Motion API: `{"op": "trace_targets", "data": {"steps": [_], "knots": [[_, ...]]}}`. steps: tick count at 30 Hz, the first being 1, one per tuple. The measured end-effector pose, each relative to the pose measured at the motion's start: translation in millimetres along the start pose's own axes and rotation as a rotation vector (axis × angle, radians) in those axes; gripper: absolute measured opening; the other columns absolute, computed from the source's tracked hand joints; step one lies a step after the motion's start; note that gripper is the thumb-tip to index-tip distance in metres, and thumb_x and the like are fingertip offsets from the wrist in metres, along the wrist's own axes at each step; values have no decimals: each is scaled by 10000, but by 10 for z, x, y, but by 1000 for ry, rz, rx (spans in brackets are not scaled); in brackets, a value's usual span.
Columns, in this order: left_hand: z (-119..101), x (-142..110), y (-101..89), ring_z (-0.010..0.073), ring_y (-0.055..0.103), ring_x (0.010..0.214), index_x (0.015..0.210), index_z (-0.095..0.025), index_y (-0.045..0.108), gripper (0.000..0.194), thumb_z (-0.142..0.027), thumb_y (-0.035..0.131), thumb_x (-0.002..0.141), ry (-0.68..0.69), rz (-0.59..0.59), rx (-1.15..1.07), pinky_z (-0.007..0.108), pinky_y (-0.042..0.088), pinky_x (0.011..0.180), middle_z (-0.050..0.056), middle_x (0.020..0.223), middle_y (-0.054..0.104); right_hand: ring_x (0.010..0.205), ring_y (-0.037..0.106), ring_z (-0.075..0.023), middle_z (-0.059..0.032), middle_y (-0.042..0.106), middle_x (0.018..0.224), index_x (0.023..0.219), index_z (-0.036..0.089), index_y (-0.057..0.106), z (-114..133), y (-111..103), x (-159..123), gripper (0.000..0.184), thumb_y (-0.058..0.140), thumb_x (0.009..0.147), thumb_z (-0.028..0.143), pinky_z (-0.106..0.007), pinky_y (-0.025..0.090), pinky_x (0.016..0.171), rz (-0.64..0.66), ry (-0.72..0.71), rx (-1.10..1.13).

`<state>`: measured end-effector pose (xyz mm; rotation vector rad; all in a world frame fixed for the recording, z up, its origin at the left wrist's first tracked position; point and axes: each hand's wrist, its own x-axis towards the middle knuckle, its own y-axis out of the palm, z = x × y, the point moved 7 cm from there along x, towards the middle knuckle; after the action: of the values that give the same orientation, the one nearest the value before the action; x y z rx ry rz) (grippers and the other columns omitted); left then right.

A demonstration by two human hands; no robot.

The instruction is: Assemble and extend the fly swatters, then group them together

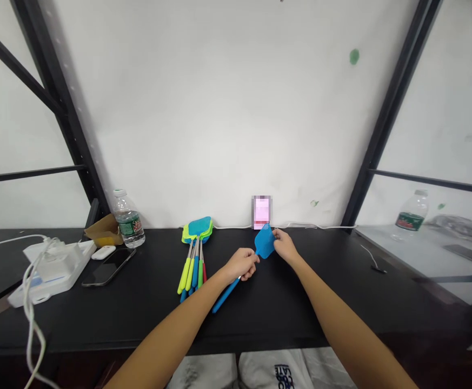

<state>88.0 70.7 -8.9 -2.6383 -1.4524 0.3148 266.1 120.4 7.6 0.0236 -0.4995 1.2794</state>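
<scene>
I hold a blue fly swatter (264, 243) over the black table (146, 308). My left hand (241, 265) is closed round its shaft, with the blue handle (224, 295) sticking out below towards me. My right hand (285, 245) pinches the right edge of the blue mesh head. To the left lies a bundle of several fly swatters (195, 254) with blue, green and yellow heads stacked near the wall and coloured handles fanned towards me.
A water bottle (128, 219), a cardboard piece (104, 231), a dark phone (108, 266), a small white device (103, 252) and a white power strip with cables (51, 267) sit at the left. Black frame posts (385, 127) flank the table. Another bottle (411, 214) stands at the right.
</scene>
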Motion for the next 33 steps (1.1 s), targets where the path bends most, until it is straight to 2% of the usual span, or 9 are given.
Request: {"op": "trace_targets", "data": {"steps": [5,8,11,19,22,24,28,33], "knots": [[-27,-14,60,52,402,322,716,-165,492,94,-188,480,806,46,45,114,141,248,324,-52,471,502,546,451,-139,20,526,512,510,203,527,-11,-70,-16,183,428,483,52,-244,327,553,-89,-14,-247],[-28,-32,76,55,404,325,704,-166,489,96,-179,477,799,34,43,112,145,256,326,-54,467,494,542,455,-141,7,537,514,486,204,517,-30,-99,-17,172,439,481,51,-250,316,545,-110,13,-300],[-15,-40,74,57,400,326,700,-167,486,84,-161,473,782,8,37,67,150,254,325,-55,463,484,538,450,-138,10,535,524,511,202,534,-11,-75,-29,170,442,498,60,-254,317,554,-79,-9,-344],[23,-66,65,57,395,350,732,-169,488,27,-148,504,735,-65,85,-5,160,244,340,-55,491,474,560,419,-143,28,510,563,609,213,494,152,-21,-115,158,416,524,105,-255,315,569,-124,-172,-179],[13,-103,105,55,388,357,736,-171,482,35,-167,516,744,-72,121,-9,165,245,353,-58,492,457,538,405,-143,30,461,523,571,216,443,135,-55,-118,133,392,507,111,-260,301,552,-180,-137,-179],[0,-119,141,53,374,362,741,-172,481,45,-184,520,759,-60,151,-33,168,244,364,-62,489,437,533,406,-148,26,455,503,557,215,464,103,-85,-115,130,393,505,119,-264,299,545,-217,-93,-183],[-4,-117,203,47,332,372,746,-171,470,65,-205,514,780,-74,220,-176,173,226,377,-69,497,390,575,463,-172,-2,541,556,642,200,582,103,-142,-126,205,413,542,143,-272,344,579,-315,-63,-161],[-28,-127,284,51,267,365,755,-185,429,71,-207,450,819,-101,284,-352,177,209,378,-82,492,319,684,513,-183,-47,589,699,650,192,569,244,-214,-184,183,394,604,167,-288,398,687,-457,-203,-130]]}}
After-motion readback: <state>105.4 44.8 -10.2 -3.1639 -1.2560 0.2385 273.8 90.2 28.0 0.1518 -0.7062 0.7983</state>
